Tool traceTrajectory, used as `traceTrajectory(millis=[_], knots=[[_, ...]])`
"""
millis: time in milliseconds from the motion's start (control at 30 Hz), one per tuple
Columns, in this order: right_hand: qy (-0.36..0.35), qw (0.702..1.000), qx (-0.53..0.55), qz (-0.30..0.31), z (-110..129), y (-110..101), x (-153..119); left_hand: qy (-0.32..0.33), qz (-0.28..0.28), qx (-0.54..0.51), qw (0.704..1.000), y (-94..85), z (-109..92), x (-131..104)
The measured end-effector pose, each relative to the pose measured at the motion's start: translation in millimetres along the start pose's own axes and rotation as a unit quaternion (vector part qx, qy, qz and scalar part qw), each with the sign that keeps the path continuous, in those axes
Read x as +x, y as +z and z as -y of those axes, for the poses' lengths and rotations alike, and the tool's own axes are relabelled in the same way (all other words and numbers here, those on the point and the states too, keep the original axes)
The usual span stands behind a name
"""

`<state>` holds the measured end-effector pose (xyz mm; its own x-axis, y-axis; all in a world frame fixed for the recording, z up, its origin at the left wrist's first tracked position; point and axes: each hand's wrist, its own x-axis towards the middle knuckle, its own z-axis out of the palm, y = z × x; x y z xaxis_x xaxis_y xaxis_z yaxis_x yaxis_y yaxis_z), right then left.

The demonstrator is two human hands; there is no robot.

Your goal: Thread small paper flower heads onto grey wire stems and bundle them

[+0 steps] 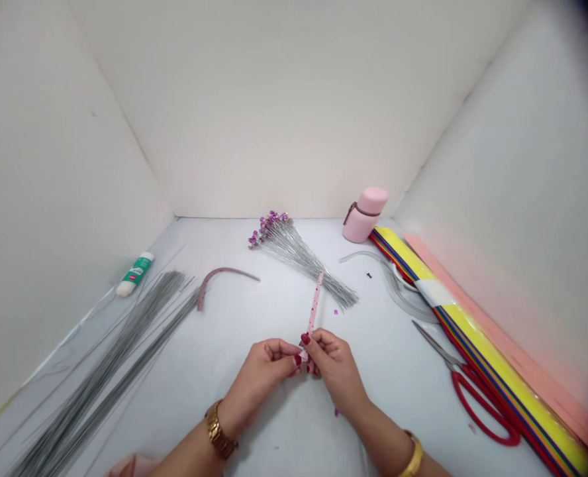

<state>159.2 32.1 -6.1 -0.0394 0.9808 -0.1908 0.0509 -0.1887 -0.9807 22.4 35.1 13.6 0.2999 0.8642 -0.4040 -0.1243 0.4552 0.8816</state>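
A pale pink paper strip (314,303) with small red marks runs upward from between my fingers. Its lower end is folded into a small bunch between both hands. My left hand (273,366) pinches that folded end between thumb and forefinger. The thumb and fingers of my right hand (334,368) close on the strip just above it. Beyond the strip's tip lies a bundle of silver wire stems (306,255) with purple and pink tips. Another patterned strip (219,271) lies curled at the left.
Loose grey wires (120,371) and a glue stick (135,273) lie at the left. On the right are red-handled scissors (477,391), stacked coloured paper strips (473,331), a clear curved strip (398,291) and a pink flask (365,215). White walls enclose the table.
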Motion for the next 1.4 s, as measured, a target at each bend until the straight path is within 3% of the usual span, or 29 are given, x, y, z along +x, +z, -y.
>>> traceTrajectory(millis=[133, 267, 467, 700, 900, 1067, 1200, 1400], knots=[[0.011, 1.000, 0.003, 0.005, -4, 1, 2, 0.016, 0.011, 0.008, 1.000, 1.3, -1, -1], [-0.021, 0.999, -0.019, -0.014, -1, 1, -1, 0.035, -0.023, 0.015, 0.999, 2.9, 0, -4], [-0.077, 0.995, -0.055, -0.039, 3, 1, -7, -0.038, 0.025, -0.039, 0.998, 0.4, 3, -5], [-0.055, 0.997, -0.042, -0.028, 3, 0, -4, -0.006, -0.020, -0.037, 0.999, 3.4, -2, -4], [-0.037, 0.999, -0.026, 0.004, 0, 2, -1, -0.056, 0.004, -0.078, 0.995, 1.7, 0, -4], [-0.116, 0.991, -0.057, -0.033, 0, -3, -3, -0.046, -0.023, -0.120, 0.991, 0.4, 2, -3], [-0.200, 0.974, -0.108, 0.002, 2, -8, -4, -0.029, -0.028, -0.134, 0.990, -0.7, 0, -4], [-0.225, 0.965, -0.136, 0.017, 1, -8, -2, -0.027, -0.014, -0.115, 0.993, -0.8, -2, -5]])
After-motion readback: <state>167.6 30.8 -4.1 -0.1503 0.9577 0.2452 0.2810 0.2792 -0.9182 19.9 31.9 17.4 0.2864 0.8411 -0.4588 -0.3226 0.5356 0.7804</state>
